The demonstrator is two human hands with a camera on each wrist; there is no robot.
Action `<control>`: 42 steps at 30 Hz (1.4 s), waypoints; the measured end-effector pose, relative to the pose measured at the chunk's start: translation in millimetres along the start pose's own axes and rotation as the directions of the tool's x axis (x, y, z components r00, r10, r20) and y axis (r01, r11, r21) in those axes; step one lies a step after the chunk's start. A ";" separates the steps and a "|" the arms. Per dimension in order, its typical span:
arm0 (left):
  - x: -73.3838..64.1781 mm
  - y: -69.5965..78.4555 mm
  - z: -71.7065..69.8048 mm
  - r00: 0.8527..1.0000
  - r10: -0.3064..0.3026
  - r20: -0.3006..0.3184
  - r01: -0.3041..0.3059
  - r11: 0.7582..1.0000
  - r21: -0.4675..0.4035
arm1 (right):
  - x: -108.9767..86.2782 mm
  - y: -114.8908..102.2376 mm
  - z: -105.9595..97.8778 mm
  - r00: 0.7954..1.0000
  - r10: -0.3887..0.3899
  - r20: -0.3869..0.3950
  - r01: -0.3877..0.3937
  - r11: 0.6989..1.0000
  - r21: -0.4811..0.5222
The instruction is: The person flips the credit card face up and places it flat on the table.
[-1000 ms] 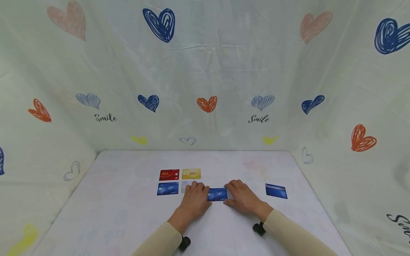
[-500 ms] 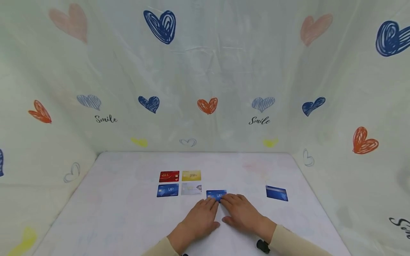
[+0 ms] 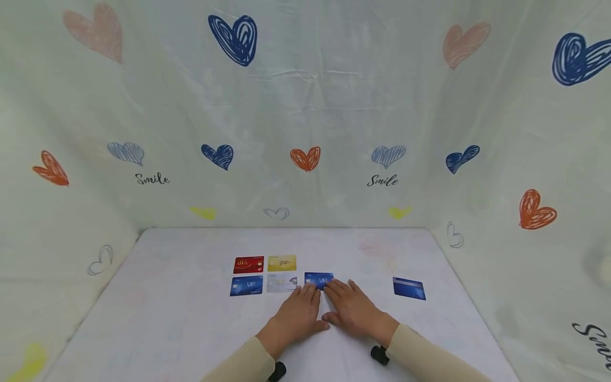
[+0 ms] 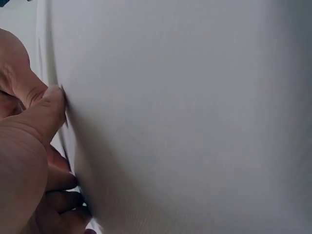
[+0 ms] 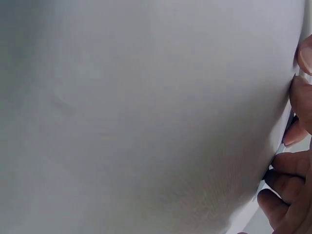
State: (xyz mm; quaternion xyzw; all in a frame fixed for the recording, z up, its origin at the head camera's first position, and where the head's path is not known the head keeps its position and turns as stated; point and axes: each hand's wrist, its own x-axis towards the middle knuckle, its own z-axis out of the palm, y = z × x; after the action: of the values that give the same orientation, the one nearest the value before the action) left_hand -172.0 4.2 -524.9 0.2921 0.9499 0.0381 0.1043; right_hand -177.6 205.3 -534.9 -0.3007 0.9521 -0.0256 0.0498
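A blue VIP card (image 3: 316, 278) lies flat on the white tabletop, right of a silver card (image 3: 280, 282). My left hand (image 3: 297, 314) has its fingertips at the card's near edge, the fingers fairly straight. On the same edge, a little to the right, rest the fingertips of my right hand (image 3: 354, 312). Both thumbs point inward, close together below the card. In the left wrist view the left hand (image 4: 24, 146) touches the table surface; the right wrist view catches the right hand (image 5: 292, 190) at its edge. The card is not visible in either wrist view.
Left of the silver card lies another blue VIP card (image 3: 246, 285). Behind them are a red VIP card (image 3: 249, 265) and a yellow card (image 3: 282, 262). A blue card with a stripe (image 3: 409, 288) lies tilted at the right. A heart-printed curtain (image 3: 305, 106) surrounds the table.
Both hands went from the card's sides to its near edge. The blue VIP card then slid away from me and now lies about level with the silver card.
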 end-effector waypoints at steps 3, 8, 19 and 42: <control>8.4 -8.1 1.3 1.000 -0.015 -0.004 0.015 1.000 0.002 | 11.8 2.2 -0.4 1.000 0.011 0.003 -0.011 1.000 0.012; 20.8 -18.5 -0.2 1.000 -0.020 -0.005 0.020 1.000 0.010 | 30.3 4.8 -5.9 0.999 0.050 0.022 -0.050 0.998 0.033; 32.2 -25.0 -5.5 1.000 -0.026 -0.005 0.026 1.000 0.007 | 46.0 11.0 -9.7 0.994 0.098 0.052 -0.100 0.994 0.040; 37.9 -23.7 -9.1 0.997 -0.072 0.006 0.073 0.997 -0.031 | 51.9 17.6 -3.1 0.991 0.110 0.074 -0.114 0.992 0.052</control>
State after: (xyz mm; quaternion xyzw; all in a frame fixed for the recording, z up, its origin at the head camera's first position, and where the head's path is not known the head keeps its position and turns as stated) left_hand -217.6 5.8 -525.8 0.2560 0.9589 0.0482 0.1126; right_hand -230.2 189.9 -537.4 -0.2461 0.9640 -0.0387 0.0934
